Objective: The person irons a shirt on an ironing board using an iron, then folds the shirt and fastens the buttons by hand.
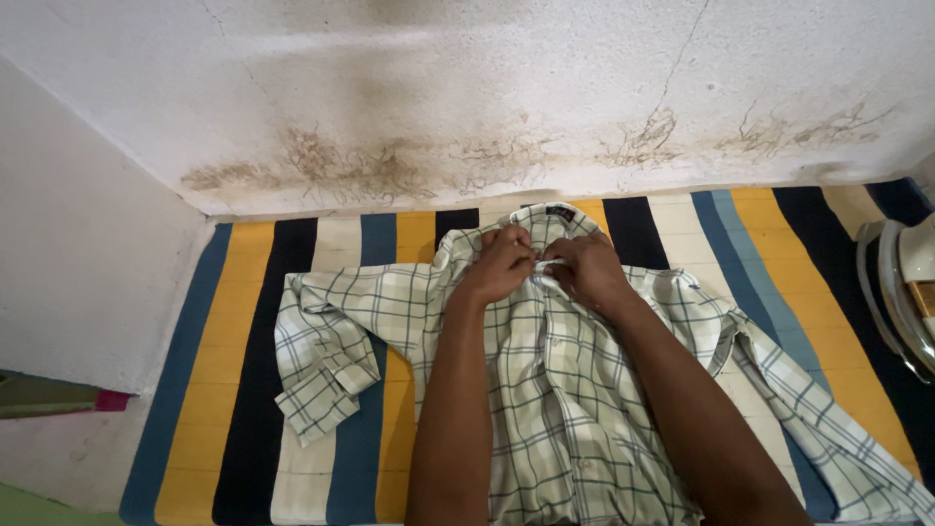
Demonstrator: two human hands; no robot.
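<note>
Light, limp checked shirt (545,390) lies flat on the striped mattress (243,390); left hand (502,265) and right hand (584,273) both pinch its placket just below the collar; best held at seams.

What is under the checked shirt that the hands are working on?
The white checked shirt lies on a striped cloth of yellow, blue, black and cream bands. Both hands, left and right, pinch its front near the collar. The stripes beneath the shirt are hidden.

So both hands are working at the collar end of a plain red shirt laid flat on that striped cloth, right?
Not quite: the head view shows the shirt is pale with a dark check, not plain red. Both the left hand and right hand are at its collar end, on the striped cloth.
</note>
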